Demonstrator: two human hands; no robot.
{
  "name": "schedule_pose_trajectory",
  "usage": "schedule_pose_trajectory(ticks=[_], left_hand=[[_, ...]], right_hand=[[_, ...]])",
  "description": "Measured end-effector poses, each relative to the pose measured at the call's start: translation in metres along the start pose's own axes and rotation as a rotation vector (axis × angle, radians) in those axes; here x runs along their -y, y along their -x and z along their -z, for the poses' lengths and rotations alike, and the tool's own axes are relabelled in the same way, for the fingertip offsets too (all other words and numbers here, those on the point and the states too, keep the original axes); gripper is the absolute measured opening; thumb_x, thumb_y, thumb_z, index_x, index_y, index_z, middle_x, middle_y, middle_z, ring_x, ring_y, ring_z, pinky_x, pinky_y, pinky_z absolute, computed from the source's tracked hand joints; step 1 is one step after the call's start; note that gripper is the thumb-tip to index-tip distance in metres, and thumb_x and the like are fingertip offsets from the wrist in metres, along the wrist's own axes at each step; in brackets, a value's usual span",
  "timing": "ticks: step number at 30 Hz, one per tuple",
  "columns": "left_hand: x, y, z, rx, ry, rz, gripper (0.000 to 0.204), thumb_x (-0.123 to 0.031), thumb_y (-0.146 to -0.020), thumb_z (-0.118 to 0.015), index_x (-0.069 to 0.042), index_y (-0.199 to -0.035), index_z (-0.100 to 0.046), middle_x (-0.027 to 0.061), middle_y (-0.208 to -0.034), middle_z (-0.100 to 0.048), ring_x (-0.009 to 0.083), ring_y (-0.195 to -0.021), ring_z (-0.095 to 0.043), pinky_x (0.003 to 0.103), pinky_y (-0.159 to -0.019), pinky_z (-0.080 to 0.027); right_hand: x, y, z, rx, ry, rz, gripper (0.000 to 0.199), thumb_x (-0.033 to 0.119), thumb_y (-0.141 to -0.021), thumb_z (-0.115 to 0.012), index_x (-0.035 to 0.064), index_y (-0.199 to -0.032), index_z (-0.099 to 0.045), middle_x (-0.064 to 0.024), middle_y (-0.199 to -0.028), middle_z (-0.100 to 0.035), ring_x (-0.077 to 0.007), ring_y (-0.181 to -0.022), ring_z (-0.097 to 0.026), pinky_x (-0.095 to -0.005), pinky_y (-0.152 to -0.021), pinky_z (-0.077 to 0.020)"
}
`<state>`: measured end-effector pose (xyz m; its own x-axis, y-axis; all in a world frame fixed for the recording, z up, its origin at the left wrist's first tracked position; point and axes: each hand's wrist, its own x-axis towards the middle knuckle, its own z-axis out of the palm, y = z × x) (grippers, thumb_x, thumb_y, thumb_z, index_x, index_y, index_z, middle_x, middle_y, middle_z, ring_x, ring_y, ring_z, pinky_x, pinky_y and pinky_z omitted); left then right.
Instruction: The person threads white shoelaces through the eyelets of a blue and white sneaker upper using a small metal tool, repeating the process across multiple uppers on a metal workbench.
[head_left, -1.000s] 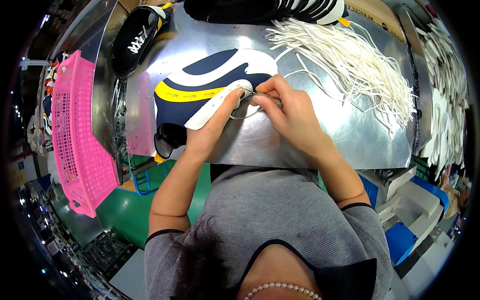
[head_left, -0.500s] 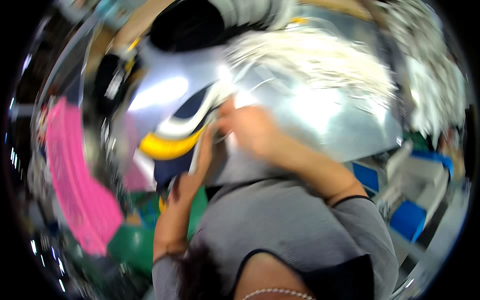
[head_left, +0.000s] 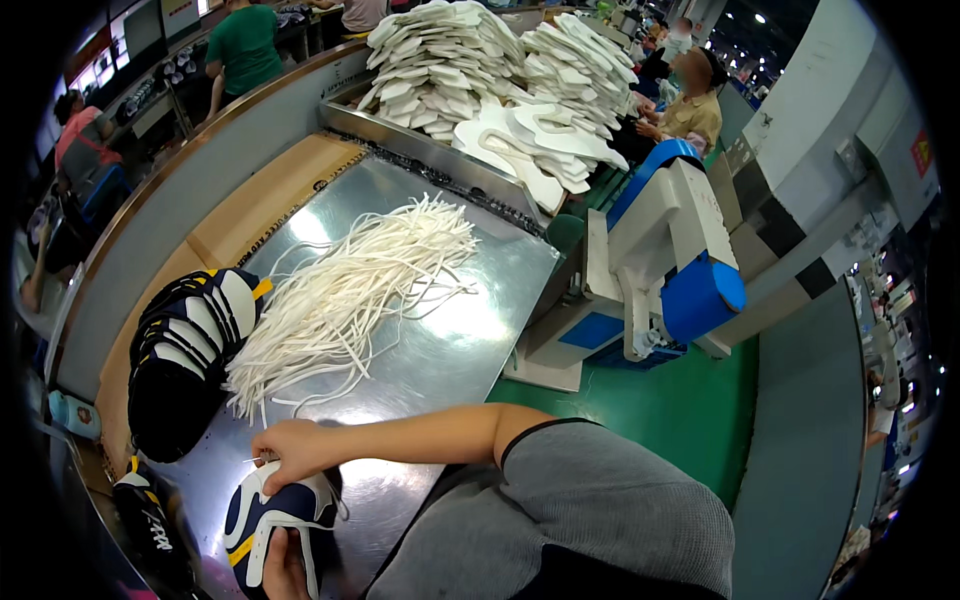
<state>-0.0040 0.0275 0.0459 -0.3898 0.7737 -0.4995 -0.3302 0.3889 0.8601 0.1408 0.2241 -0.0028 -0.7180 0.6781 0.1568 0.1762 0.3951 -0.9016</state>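
- While both hands work at the lower left, the navy, white and yellow shoe upper [head_left: 262, 522] lies on the tabletop [head_left: 470, 345], its visible length running roughly up and down the picture.
- Right hand [head_left: 300, 448] is nearer its upper end; the upper lies just below those fingers, narrowed seemingly on a white lace [head_left: 252, 460].
- Left hand [head_left: 285, 574], partly cut off by the rim, has its fingers curled onto the upper's white edge.
- A second ago, hands and upper were mid-picture, fingertips nearly meeting; now the hands are farther apart and the view has swung rightward.
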Motion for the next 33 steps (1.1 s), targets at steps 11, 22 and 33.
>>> schedule_pose_trajectory(ticks=[11,22,33], left_hand=[[0.007,-0.022,0.027,-0.016,-0.374,-0.028,0.035,-0.019,-0.097,-0.067,0.005,-0.122,-0.065,0.0085,-0.109,-0.070,0.0173,-0.093,-0.066,0.031,-0.078,-0.054],[-0.010,-0.010,-0.021,-0.420,-1.138,-1.016,0.021,-0.004,-0.081,-0.075,-0.004,-0.101,-0.067,0.0133,-0.086,-0.069,0.0323,-0.075,-0.067,0.039,-0.068,-0.051],[-0.030,0.008,-0.029,-0.580,-1.141,-1.169,0.023,0.004,-0.079,-0.069,-0.002,-0.102,-0.069,0.0138,-0.091,-0.069,0.0321,-0.082,-0.068,0.039,-0.075,-0.053]], right_hand=[[-0.008,-0.017,-0.021,0.116,0.005,-0.097,0.056,0.038,-0.068,-0.083,0.0053,-0.110,-0.062,-0.0167,-0.101,-0.070,-0.0370,-0.097,-0.067,-0.0439,-0.082,-0.0510],[0.023,0.033,-0.003,0.026,-0.445,-0.251,0.026,0.018,-0.091,-0.073,-0.0004,-0.109,-0.071,0.0001,-0.080,-0.067,-0.0047,-0.072,-0.058,-0.0210,-0.064,-0.0458],[0.062,0.015,-0.012,0.037,-0.566,-0.078,0.023,0.012,-0.088,-0.077,0.0016,-0.107,-0.071,0.0061,-0.077,-0.062,0.0006,-0.065,-0.049,-0.0173,-0.057,-0.0380]])
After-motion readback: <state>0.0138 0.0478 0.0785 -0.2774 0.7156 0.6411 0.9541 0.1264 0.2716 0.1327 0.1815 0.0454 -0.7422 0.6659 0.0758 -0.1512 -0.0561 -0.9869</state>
